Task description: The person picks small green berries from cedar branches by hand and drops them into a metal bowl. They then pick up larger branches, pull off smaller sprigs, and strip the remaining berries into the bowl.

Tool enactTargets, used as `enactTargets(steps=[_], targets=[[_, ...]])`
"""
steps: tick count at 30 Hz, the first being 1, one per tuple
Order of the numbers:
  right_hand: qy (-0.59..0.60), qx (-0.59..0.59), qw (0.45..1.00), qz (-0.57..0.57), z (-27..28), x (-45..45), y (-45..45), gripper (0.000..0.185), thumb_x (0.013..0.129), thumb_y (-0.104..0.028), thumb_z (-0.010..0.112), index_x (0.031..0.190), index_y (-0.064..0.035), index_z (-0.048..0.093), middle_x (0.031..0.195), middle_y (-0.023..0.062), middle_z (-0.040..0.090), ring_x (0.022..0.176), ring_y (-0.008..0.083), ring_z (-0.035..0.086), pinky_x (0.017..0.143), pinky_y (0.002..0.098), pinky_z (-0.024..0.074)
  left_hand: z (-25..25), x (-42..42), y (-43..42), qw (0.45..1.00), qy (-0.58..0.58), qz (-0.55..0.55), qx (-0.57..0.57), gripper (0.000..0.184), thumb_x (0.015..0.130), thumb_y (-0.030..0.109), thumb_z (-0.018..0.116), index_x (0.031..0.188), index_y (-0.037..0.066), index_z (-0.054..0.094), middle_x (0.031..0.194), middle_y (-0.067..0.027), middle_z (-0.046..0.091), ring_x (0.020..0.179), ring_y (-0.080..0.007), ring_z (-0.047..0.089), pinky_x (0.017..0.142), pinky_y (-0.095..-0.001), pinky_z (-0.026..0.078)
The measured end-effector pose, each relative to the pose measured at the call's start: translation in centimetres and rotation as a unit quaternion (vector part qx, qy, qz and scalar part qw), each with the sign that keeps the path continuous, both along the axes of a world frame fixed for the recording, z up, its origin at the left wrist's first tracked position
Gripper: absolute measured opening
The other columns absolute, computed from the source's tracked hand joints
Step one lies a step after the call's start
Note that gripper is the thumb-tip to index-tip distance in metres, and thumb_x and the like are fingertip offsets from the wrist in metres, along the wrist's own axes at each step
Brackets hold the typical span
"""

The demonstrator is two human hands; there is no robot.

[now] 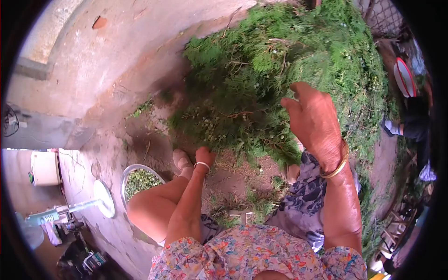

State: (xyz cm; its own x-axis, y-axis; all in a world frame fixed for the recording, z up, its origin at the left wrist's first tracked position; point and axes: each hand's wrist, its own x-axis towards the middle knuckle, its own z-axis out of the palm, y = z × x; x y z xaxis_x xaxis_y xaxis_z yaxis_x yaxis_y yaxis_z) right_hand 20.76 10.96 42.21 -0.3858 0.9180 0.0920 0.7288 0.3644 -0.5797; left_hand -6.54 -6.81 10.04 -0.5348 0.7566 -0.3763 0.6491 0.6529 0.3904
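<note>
My left hand, with a pale bangle at the wrist, is low between my knees. Its fingers are closed at the lower edge of a feathery green branch that bears small pale cones; the exact grip is partly hidden. Higher up and to the right is my right hand, wearing a gold bangle. Its thumb and forefinger are curved and apart, in front of a big heap of cut evergreen branches. Beside my left knee stands a metal basin holding many small green cones.
A standing fan is on the floor at left, near a white box-like item. A wall runs along the upper left. At far right are a red-rimmed basin and another person's foot. Green scraps litter the floor.
</note>
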Motion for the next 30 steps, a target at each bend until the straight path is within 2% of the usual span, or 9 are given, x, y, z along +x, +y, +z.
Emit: enactTargets(steps=[2, 4, 8, 12, 14, 18, 23, 26, 30], targets=[[-0.006, 0.015, 1.0, 0.006, -0.1, -0.8, -0.1, 0.027, 0.076, -0.01, 0.063, 0.097, 0.0054, 0.058, 0.087, 0.0252, 0.061, 0.081, 0.0392, 0.061, 0.07, 0.0399, 0.0484, 1.4, 0.8, 1.8, 0.998, 0.054, -0.032, 0.005, 0.027, 0.065, 0.02, 0.063, 0.083, 0.0, 0.066, 0.077, -0.0241, 0.061, 0.078, -0.0371, 0.061, 0.071, -0.043, 0.048], [0.017, 0.055, 0.998, 0.036, -0.6, -1.2, -0.4, 0.021, 0.075, -0.011, 0.065, 0.072, 0.0033, 0.05, 0.066, 0.0236, 0.057, 0.068, 0.0426, 0.058, 0.061, 0.0461, 0.0463, 0.8, 1.4, 4.0, 0.994, 0.065, -0.012, 0.092, 0.03, 0.067, 0.021, 0.065, 0.088, 0.001, 0.066, 0.084, -0.0237, 0.062, 0.082, -0.0368, 0.06, 0.074, -0.0416, 0.048], [-0.006, 0.049, 0.997, 0.052, -1.4, -1.7, 0.1, 0.02, 0.074, -0.011, 0.065, 0.073, 0.0027, 0.051, 0.066, 0.0222, 0.057, 0.064, 0.0424, 0.057, 0.058, 0.0448, 0.0462, 2.1, 4.3, 10.6, 0.959, -0.083, 0.004, 0.272, 0.033, 0.071, 0.019, 0.064, 0.101, 0.006, 0.063, 0.101, -0.0203, 0.061, 0.097, -0.0374, 0.056, 0.081, -0.0394, 0.047], [-0.06, 0.095, 0.99, 0.086, -2.1, -2.4, 0.4, 0.02, 0.074, -0.012, 0.066, 0.073, 0.0012, 0.052, 0.062, 0.0182, 0.058, 0.058, 0.0353, 0.059, 0.059, 0.0417, 0.0462, -1.3, 5.7, 16.3, 0.966, -0.083, -0.081, 0.231, 0.034, 0.07, 0.018, 0.065, 0.101, 0.006, 0.062, 0.097, -0.0181, 0.063, 0.094, -0.035, 0.058, 0.08, -0.0401, 0.047], [-0.089, 0.064, 0.99, 0.087, -2.1, -3.0, 0.0, 0.02, 0.074, -0.013, 0.066, 0.073, 0.0008, 0.052, 0.061, 0.0169, 0.058, 0.057, 0.0324, 0.059, 0.061, 0.0411, 0.0461, -0.9, 6.5, 15.4, 0.994, -0.059, -0.048, 0.081, 0.03, 0.068, 0.018, 0.067, 0.096, 0.007, 0.063, 0.092, -0.0159, 0.064, 0.089, -0.0336, 0.06, 0.078, -0.0407, 0.048], [-0.107, 0.045, 0.981, 0.158, -2.3, -3.4, -0.6, 0.021, 0.079, -0.017, 0.061, 0.076, 0.0016, 0.054, 0.062, 0.0164, 0.059, 0.06, 0.0309, 0.06, 0.066, 0.0419, 0.0451, 0.6, 5.0, 11.2, 0.981, -0.095, -0.062, 0.156, 0.023, 0.07, 0.018, 0.065, 0.09, 0.007, 0.063, 0.083, -0.019, 0.063, 0.082, -0.036, 0.06, 0.073, -0.0427, 0.049], [-0.038, -0.007, 0.986, 0.16, -2.5, -4.3, -1.5, 0.025, 0.079, -0.017, 0.063, 0.072, 0.0026, 0.049, 0.066, 0.022, 0.056, 0.066, 0.0405, 0.057, 0.061, 0.0448, 0.0454, 9.8, 1.2, 8.3, 0.961, -0.089, -0.039, 0.259, 0.014, 0.073, 0.01, 0.063, 0.086, 0.004, 0.061, 0.075, -0.0174, 0.062, 0.071, -0.0326, 0.063, 0.064, -0.0384, 0.049], [0.002, -0.126, 0.98, 0.157, -2.8, -5.5, -1.8, 0.027, 0.081, -0.019, 0.06, 0.077, 0.0063, 0.052, 0.07, 0.0251, 0.057, 0.068, 0.0421, 0.056, 0.063, 0.0431, 0.0452, 17.2, -0.3, 7.7, 0.923, -0.29, 0.149, 0.203, 0.012, 0.077, 0.005, 0.061, 0.088, 0.002, 0.059, 0.067, -0.0109, 0.058, 0.063, -0.02, 0.063, 0.055, -0.0317, 0.048], [0.118, -0.296, 0.927, 0.196, -4.0, -7.5, -2.3, 0.038, 0.085, -0.03, 0.057, 0.087, 0.0072, 0.057, 0.072, 0.0207, 0.059, 0.067, 0.0311, 0.061, 0.058, 0.0381, 0.0454, 25.1, 1.4, 5.7, 0.911, -0.021, -0.157, 0.381, 0.017, 0.078, 0.0, 0.055, 0.093, 0.005, 0.059, 0.067, -0.0123, 0.055, 0.06, -0.021, 0.058, 0.054, -0.0314, 0.046]])
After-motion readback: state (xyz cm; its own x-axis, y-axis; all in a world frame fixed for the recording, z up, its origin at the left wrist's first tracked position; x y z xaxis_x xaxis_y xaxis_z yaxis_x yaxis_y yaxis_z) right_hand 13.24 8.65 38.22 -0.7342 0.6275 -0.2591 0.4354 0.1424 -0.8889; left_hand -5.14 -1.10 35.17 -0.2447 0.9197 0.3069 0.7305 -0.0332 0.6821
